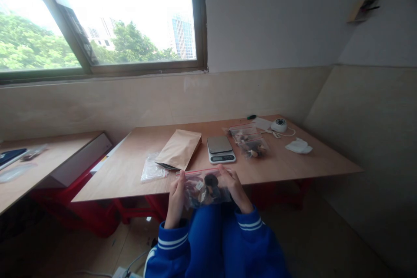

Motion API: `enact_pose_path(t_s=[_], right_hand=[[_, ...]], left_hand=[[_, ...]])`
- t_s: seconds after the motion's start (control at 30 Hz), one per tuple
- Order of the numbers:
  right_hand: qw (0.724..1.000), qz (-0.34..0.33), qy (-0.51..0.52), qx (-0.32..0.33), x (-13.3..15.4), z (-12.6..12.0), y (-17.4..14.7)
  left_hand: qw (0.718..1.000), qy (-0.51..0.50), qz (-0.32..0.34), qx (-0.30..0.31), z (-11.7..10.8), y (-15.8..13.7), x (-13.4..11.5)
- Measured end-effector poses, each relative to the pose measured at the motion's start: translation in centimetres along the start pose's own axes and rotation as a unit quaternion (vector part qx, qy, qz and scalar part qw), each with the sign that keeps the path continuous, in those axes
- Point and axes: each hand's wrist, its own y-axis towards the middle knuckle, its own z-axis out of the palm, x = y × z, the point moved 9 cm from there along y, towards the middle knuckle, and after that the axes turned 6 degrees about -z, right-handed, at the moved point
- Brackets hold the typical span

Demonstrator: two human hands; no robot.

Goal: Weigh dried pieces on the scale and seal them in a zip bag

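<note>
A clear zip bag [205, 195] with a red seal strip hangs between my hands, just in front of the table's near edge. Dark and tan pieces lie inside it, among them a round black one; their kind I cannot make out. My left hand [177, 191] grips the bag's upper left corner. The upper right corner is pinched in my right hand [233, 184], fingers along the seal. Beyond the bag stands a white kitchen scale [221, 157] with a bare metal plate. A brown kraft paper pouch [180, 147] lies left of the scale.
Filled zip bags [254, 145] lie right of the scale. Behind them are a white round device [279, 125] with a cable and a crumpled white tissue [299, 146]. Clear plastic bags [151, 168] lie at the left. Red stools [140, 208] stand under the table [309, 169].
</note>
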Motion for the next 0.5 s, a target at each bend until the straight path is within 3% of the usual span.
enact_pose_path(t_s=[0.23, 0.33, 0.4, 0.5], right_hand=[[0.988, -0.002, -0.029, 0.150, 0.4, 1.1, -0.8], [0.977, 0.022, -0.017, 0.213, -0.1, 1.9, -1.1], [0.976, 0.038, -0.019, 0.213, -0.7, 1.7, -0.9], [0.991, 0.031, -0.039, 0.124, -1.5, -1.0, 0.1]], left_hand=[[0.998, -0.048, 0.027, -0.043, -0.4, -0.7, -0.5], [0.998, -0.043, 0.028, -0.034, -0.6, -0.6, -1.0], [1.000, -0.027, 0.011, -0.012, -0.5, -0.2, -0.8], [0.999, -0.005, -0.030, 0.038, -0.1, 0.7, 0.1]])
